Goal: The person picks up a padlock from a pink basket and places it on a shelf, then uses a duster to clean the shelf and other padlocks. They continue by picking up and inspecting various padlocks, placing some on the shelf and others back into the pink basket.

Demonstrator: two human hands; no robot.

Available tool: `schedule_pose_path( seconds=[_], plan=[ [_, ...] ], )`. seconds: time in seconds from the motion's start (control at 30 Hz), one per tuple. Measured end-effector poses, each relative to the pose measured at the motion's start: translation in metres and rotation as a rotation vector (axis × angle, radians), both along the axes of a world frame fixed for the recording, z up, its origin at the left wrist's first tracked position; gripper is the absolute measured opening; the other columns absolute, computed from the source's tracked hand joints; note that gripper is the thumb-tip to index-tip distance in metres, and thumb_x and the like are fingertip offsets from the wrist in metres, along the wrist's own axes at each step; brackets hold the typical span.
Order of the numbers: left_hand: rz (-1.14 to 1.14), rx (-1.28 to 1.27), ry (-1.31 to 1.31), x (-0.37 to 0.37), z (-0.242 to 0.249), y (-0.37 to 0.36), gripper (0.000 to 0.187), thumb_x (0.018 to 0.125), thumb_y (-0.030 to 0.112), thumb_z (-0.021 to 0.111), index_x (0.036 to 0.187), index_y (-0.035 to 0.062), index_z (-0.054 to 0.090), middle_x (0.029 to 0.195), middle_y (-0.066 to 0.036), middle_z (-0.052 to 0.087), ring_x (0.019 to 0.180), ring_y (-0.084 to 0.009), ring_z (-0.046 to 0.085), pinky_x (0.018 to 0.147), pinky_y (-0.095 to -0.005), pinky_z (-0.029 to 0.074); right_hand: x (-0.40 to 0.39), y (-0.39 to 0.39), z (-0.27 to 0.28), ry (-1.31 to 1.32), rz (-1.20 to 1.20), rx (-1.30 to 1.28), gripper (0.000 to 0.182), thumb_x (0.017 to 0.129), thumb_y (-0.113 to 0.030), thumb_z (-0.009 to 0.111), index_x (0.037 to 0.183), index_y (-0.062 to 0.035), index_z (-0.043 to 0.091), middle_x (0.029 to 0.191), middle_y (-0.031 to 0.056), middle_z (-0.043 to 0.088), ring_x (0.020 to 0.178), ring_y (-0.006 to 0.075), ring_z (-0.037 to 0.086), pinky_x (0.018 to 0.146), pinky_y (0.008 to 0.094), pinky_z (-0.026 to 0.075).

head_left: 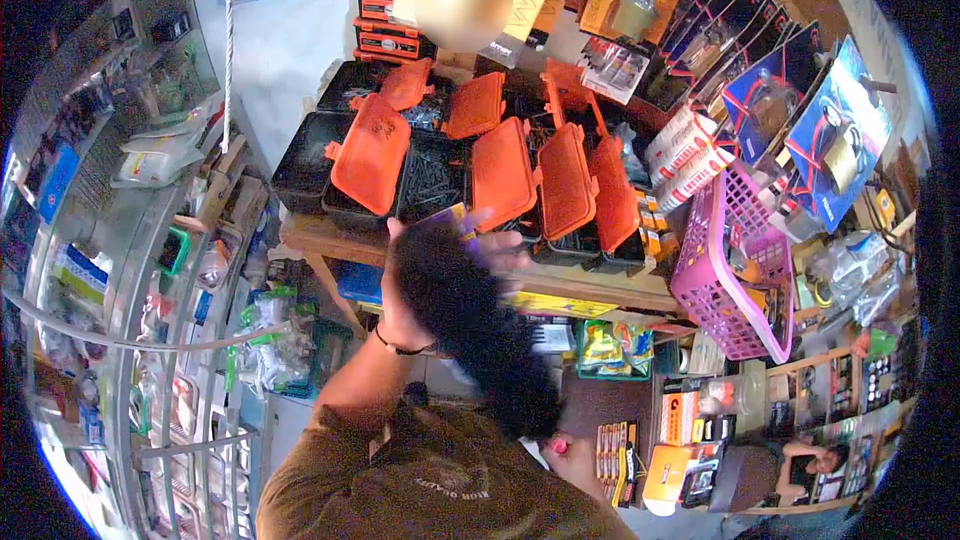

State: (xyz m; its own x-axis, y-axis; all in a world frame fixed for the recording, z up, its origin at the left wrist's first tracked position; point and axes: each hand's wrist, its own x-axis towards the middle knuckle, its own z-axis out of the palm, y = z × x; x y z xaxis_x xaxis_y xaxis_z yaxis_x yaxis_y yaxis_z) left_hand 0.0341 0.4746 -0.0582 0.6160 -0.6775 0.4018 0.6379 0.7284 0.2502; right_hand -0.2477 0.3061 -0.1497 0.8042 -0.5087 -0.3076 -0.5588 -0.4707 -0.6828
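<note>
A black fluffy duster (pixel 478 315), smeared by motion, runs diagonally in front of my chest. My left hand (pixel 396 285), with a dark band at the wrist, is raised behind its upper end. Blurred fingers stick out on the duster's far side, closed about a purple-and-yellow packet (pixel 464 222) that is mostly covered. Low at the duster's other end, my right hand (pixel 578 458) appears closed around its handle, beside a small red part; the fingers show only partly. Just beyond my left hand are black boxes with raised orange lids (pixel 372 155), holding dark screws or nails (pixel 430 180).
A pink plastic basket (pixel 735 280) hangs at the right edge of the wooden bench (pixel 600 285). Packaged padlocks (pixel 634 8) hang behind. Metal-framed shelving (pixel 120 270) stands close on the left. Another person (pixel 800 470) is at the lower right, near stocked shelves.
</note>
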Motion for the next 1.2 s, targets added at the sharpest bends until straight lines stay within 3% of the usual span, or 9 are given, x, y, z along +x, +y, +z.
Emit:
schedule_pose_path(
  seconds=[0.13,0.33,0.4,0.43,0.57,0.67,0.83,0.97,1.2],
  plan=[
    [0.353,0.391,0.109,-0.013,0.025,0.0,0.095,0.068,0.072,0.039,0.129,0.0005,0.026,0.122,-0.029,0.037,0.113,-0.046,0.035,0.092,-0.0579,0.029,-0.001,-0.009,-0.011,-0.009,-0.027,0.033,0.013,0.068,-0.018,0.061,0.068,-0.005,0.058,0.051,0.0062,0.05,0.044,0.0134,0.044,0.046,0.0301,0.039],
    [-0.181,-0.194,-0.234,0.008,0.014,-0.008,0.085,0.077,0.067,0.029,0.129,0.0003,0.026,0.13,-0.02,0.033,0.119,-0.0339,0.034,0.1,-0.0484,0.025,-0.004,-0.012,-0.009,-0.034,0.011,0.085,0.016,0.069,-0.021,0.06,0.067,-0.0051,0.059,0.051,0.008,0.052,0.044,0.0161,0.047,0.045,0.0316,0.039],
    [0.235,0.24,0.135,-0.012,0.026,-0.008,0.094,0.07,0.072,0.036,0.131,0.0017,0.022,0.13,-0.026,0.028,0.117,-0.0434,0.031,0.097,-0.0566,0.022,-0.003,-0.018,-0.017,-0.007,-0.03,0.054,0.017,0.068,-0.021,0.061,0.067,-0.0043,0.059,0.051,0.0079,0.051,0.044,0.0164,0.047,0.046,0.0306,0.04],
    [-0.075,-0.197,0.532,-0.005,0.014,-0.01,0.099,0.067,0.074,0.038,0.131,0.0018,0.021,0.128,-0.03,0.028,0.116,-0.0467,0.03,0.095,-0.0593,0.022,-0.003,-0.016,-0.02,-0.011,-0.022,0.026,0.017,0.068,-0.02,0.061,0.066,-0.0038,0.058,0.05,0.0079,0.051,0.044,0.0166,0.047,0.046,0.0305,0.04],
    [-0.223,-0.173,-0.037,0.013,-0.007,-0.015,0.096,0.07,0.073,0.033,0.131,0.0001,0.021,0.128,-0.028,0.029,0.119,-0.0404,0.03,0.098,-0.0545,0.023,-0.002,-0.009,-0.01,-0.009,0.02,0.022,0.017,0.067,-0.019,0.061,0.063,-0.003,0.056,0.051,0.0082,0.052,0.044,0.0165,0.047,0.046,0.0309,0.04],
    [-0.097,-0.201,0.439,-0.007,0.029,-0.01,0.086,0.073,0.068,0.038,0.127,0.0008,0.03,0.123,-0.025,0.039,0.111,-0.0438,0.039,0.093,-0.0551,0.029,0.008,-0.008,-0.001,0.088,-0.115,0.086,0.018,0.066,-0.02,0.062,0.064,-0.0033,0.056,0.053,0.0087,0.054,0.046,0.0172,0.049,0.048,0.0314,0.042],
    [-0.246,-0.141,-0.145,0.014,0.015,-0.02,0.096,0.068,0.075,0.032,0.129,0.0012,0.026,0.127,-0.024,0.036,0.113,-0.0394,0.039,0.095,-0.0514,0.03,-0.008,-0.01,-0.01,-0.09,0.008,-0.038,0.02,0.069,-0.02,0.062,0.063,-0.0026,0.055,0.048,0.0087,0.051,0.043,0.0164,0.047,0.045,0.0321,0.039],
    [-0.169,-0.169,0.464,-0.007,0.03,-0.021,0.078,0.075,0.07,0.029,0.124,0.0103,0.038,0.121,-0.016,0.045,0.108,-0.0441,0.042,0.086,-0.0561,0.035,-0.014,-0.014,-0.027,-0.02,-0.061,-0.087,0.021,0.068,-0.02,0.062,0.062,-0.0018,0.055,0.05,0.0105,0.051,0.045,0.0185,0.049,0.046,0.0344,0.04],
    [-0.116,0.005,0.222,-0.001,0.021,-0.019,0.096,0.069,0.076,0.029,0.127,0.0001,0.029,0.125,-0.024,0.037,0.114,-0.0356,0.039,0.096,-0.0457,0.03,0.0,-0.001,-0.005,-0.14,-0.189,0.052,0.018,0.066,-0.014,0.061,0.057,-0.0005,0.053,0.045,0.0071,0.047,0.041,0.011,0.042,0.042,0.0298,0.036]
  ],
)
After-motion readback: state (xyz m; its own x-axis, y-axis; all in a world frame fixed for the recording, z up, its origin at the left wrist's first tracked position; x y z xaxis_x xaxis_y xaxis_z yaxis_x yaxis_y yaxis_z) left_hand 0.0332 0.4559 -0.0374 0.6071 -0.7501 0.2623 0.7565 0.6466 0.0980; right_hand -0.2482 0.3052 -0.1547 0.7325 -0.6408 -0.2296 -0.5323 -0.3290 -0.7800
